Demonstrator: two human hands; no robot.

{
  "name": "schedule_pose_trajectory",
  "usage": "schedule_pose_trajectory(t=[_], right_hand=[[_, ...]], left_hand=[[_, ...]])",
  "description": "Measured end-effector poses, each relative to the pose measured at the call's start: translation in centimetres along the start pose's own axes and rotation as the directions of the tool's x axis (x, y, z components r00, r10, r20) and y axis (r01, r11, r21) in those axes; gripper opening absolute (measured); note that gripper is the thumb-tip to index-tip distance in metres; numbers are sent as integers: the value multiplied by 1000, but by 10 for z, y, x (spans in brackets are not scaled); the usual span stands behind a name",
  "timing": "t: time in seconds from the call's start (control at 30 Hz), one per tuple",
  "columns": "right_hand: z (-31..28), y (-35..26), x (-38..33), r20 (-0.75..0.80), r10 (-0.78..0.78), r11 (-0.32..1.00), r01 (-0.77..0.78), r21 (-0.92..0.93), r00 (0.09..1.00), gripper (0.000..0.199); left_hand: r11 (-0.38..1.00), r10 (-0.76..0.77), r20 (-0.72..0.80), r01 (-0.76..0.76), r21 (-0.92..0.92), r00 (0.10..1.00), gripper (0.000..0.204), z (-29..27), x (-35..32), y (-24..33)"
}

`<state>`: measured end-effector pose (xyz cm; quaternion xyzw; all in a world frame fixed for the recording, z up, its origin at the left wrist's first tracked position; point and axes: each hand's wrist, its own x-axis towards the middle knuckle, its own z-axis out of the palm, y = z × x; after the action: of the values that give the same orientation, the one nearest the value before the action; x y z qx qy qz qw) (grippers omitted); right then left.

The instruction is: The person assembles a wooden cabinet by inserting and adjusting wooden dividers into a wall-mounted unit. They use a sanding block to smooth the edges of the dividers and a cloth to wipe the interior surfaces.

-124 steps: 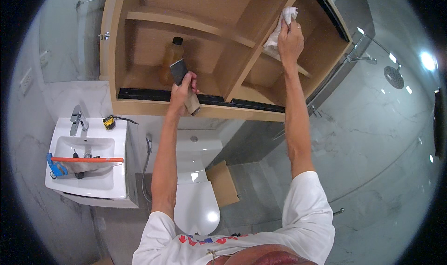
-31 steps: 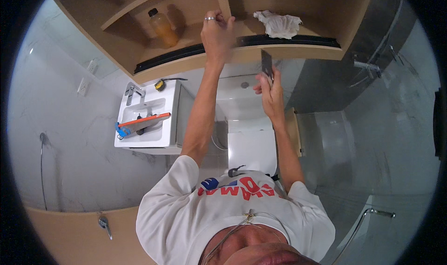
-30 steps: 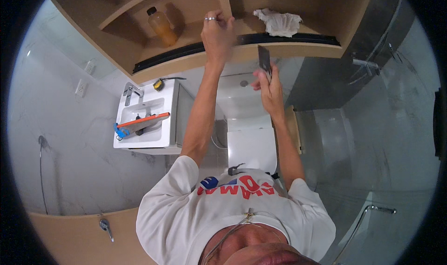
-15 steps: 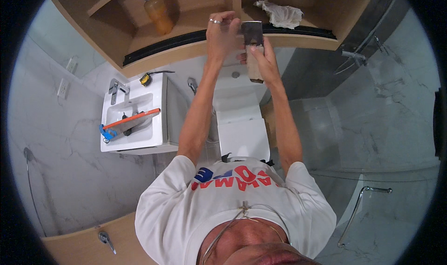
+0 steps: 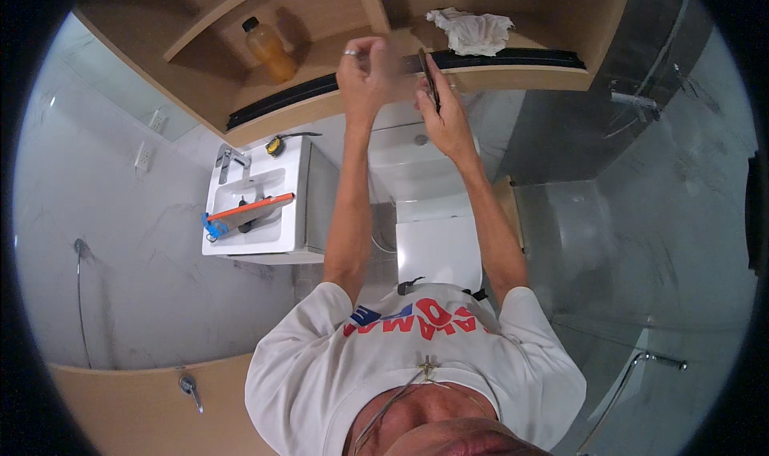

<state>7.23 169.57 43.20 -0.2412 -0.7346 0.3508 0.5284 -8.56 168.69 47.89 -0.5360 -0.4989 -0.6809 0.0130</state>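
My right hand (image 5: 445, 119) is closed round a putty knife (image 5: 431, 79) with a dark blade, now turned nearly edge-on. Its tip points up at the black track (image 5: 513, 58) along the front of the cabinet shelf. Just left of the blade is my left hand (image 5: 362, 79), a ring on one finger. Its fingers are bent and partly smeared by motion, so whether they pinch anything cannot be made out. Both hands are at the front edge of the wooden cabinet (image 5: 473, 79).
On the shelf stand an orange-filled bottle (image 5: 271, 51) and crumpled white paper (image 5: 471, 31). Below left, a white sink (image 5: 296, 175) bears an orange-backed handsaw (image 5: 256, 207) and a yellow tape measure (image 5: 275, 146). A toilet (image 5: 436, 248) is under my arms; a glass shower screen (image 5: 585, 119) stands right.
My right hand has turned the putty knife from its broad face to its edge. My left hand has shifted slightly down. The whole view has moved a little.
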Motion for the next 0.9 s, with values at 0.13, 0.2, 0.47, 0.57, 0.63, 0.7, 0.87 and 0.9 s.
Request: schedule_pose_trajectory(t=[0.13,0.2,0.47,0.57,0.63,0.7,0.87,0.9], right_hand=[[-7,-1,19,63,-26,999,27,-24,998,54],[-6,-5,24,51,-55,995,59,-82,997,53],[-9,2,36,92,32,995,-23,-95,995,42],[3,5,29,11,-1,990,2,-142,1000,41],[1,4,30,21,-3,988,6,-153,1000,41],[3,2,32,28,20,985,-15,-171,999,41],[5,5,32,9,-36,973,37,-230,999,41],[4,6,33,20,3,974,2,-227,1000,41]], left_hand=[[999,22,-3,-22,46,1000,21,2,7,-19],[997,32,-1,-32,66,999,20,1,7,-28],[997,-49,-100,43,-66,994,17,7,3,-36],[963,-212,-104,190,-192,972,24,10,16,-17],[960,-225,-126,198,-196,966,25,18,26,-21],[964,-219,-145,190,-186,965,24,17,27,-18],[950,-225,-92,198,-241,970,25,14,28,-16],[915,-269,-89,226,-333,959,26,14,29,-17]])
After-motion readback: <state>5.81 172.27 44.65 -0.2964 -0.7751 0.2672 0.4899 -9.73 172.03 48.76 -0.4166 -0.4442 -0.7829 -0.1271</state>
